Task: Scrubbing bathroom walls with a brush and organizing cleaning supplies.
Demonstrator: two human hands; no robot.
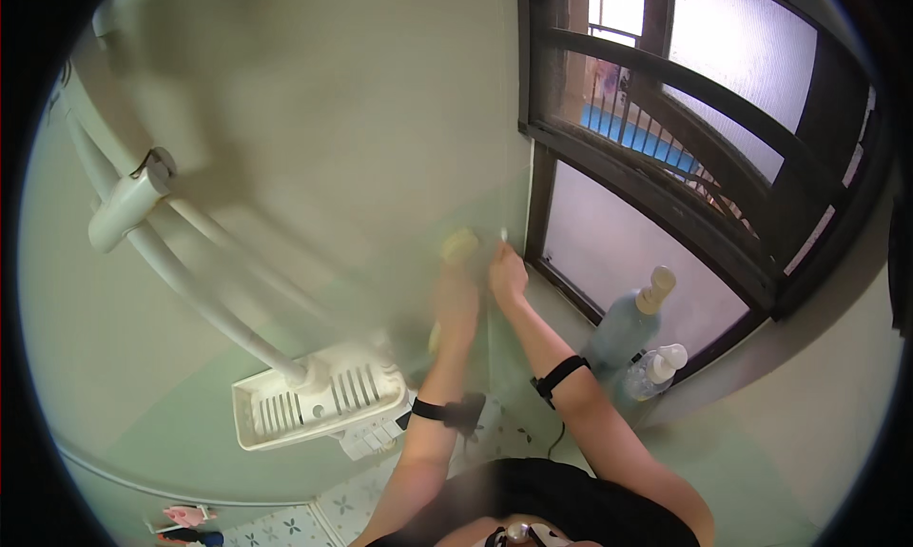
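My left hand (456, 301) reaches to the pale green wall near the corner and is blurred by haze over the picture. It holds a soft yellow sponge or cloth (460, 243), which shows beyond the fingertips and beside the wrist. Just right of it, close to the window frame, my right hand (508, 272) is closed around a small white object (504, 234). Only the tip of that object sticks out, so its kind is unclear. Black straps circle both forearms.
On the left, a white shower rail (192, 290) runs down to a slotted white soap tray (321, 410). A dark-framed window (649, 169) fills the upper right. A blue pump bottle (624, 329) and a clear pump bottle (648, 376) stand on the sill, near my right forearm.
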